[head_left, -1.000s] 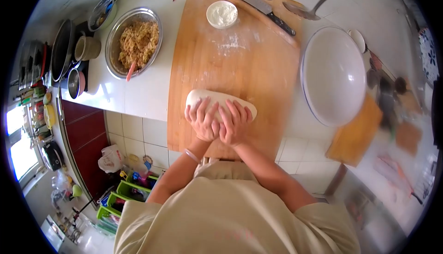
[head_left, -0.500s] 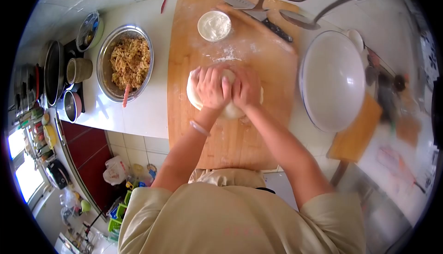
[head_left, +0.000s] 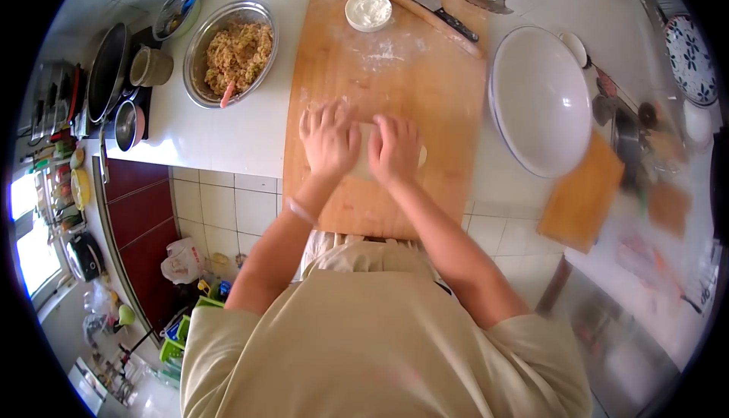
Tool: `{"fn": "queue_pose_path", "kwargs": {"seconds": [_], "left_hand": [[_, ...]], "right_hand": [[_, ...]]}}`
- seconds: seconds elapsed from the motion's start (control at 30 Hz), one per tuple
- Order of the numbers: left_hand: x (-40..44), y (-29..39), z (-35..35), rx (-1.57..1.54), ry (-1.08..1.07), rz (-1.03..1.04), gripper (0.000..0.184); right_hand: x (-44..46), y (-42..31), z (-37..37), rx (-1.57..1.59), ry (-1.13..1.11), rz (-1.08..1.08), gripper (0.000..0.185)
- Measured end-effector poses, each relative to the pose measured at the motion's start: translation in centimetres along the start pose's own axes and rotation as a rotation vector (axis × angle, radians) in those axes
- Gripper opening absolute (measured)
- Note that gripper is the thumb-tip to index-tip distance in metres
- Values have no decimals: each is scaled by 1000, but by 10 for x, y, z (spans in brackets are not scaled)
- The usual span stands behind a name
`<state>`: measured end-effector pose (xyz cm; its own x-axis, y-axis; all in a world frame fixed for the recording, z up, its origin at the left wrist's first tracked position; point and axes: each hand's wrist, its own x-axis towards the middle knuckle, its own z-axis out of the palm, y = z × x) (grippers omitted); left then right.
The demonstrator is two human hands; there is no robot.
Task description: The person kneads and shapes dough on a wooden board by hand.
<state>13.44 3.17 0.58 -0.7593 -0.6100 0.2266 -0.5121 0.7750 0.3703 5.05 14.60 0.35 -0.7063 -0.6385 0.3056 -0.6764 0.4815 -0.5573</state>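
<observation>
So we've got both hands palm-down on the dough (head_left: 366, 154), over the nearer half of the big wooden board (head_left: 433, 91). The board's left edge is just beside our left hand (head_left: 331, 141), while the right edge sits farther off from our right hand (head_left: 395, 152). Bare wood runs between our wrists and the near edge, and a longer stretch with dusted flour (head_left: 380, 57) goes out past our fingertips. At the far end of that are the little white bowl of flour (head_left: 368, 12), the knife (head_left: 425, 0) and the rolling pin (head_left: 425, 22). Off the board, the metal bowl (head_left: 195, 76) of filling (head_left: 237, 53) is out to the left, beyond our left hand, and the big white basin (head_left: 539, 103) is to the right.

Grip-wise, neither hand is clamped: both look open, fingers loosely bent over the dough, with a small gap between the two hands. Dough shows in that gap and just right of our right hand; the rest is covered. Fingers are a bit blurry, so we can't tell how hard they're pressing.
</observation>
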Motion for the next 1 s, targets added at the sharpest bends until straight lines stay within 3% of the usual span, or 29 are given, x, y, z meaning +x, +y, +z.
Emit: {"fn": "queue_pose_path", "kwargs": {"seconds": [0.07, 0.17, 0.23, 0.33, 0.47, 0.57, 0.7, 0.73, 0.8, 0.83, 0.9, 0.93, 0.97, 1.0], "left_hand": [[-49, -4, -2, -52, -12, 2, 39], [-98, -11, 17, -226, 82, 20, 45], [-100, -7, 30, -253, 191, -4, 50], [-74, -9, 38, -244, 167, -58, 52], [-14, -5, 35, -194, 68, -107, 49], [37, -6, 41, -225, 53, -141, 37], [106, -2, 57, -255, -57, -259, 32], [123, -2, 62, -294, -32, -264, 35], [152, 2, 48, -504, -262, -469, 35], [160, -5, 53, -510, -244, -465, 35], [165, -21, 61, -1495, 26, -611, 35], [156, -29, 52, -1496, 38, -607, 35], [141, -39, 39, -1531, 121, -587, 33], [124, -48, 27, -1564, 205, -567, 32]], "right_hand": [[-32, -3, -13, -27, -114, -88, 33], [-66, 4, -11, 8, -75, -216, 46], [-69, 16, -3, 12, -51, -226, 50], [-44, 29, 10, 39, -21, -234, 52], [9, 34, 20, 61, -74, -147, 49], [44, 44, 33, 98, -105, -37, 39], [90, 69, 62, 201, -23, 321, 19], [106, 74, 63, 191, -14, 306, 19], [127, 76, 59, 355, -4, 424, 19], [134, 65, 46, 354, 1, 406, 19], [149, 45, 28, 510, -266, 291, 34], [134, 31, 21, 511, -269, 279, 34], [107, 12, 11, 37, -261, -107, 47], [98, 5, 8, -205, -269, -298, 54]]}}
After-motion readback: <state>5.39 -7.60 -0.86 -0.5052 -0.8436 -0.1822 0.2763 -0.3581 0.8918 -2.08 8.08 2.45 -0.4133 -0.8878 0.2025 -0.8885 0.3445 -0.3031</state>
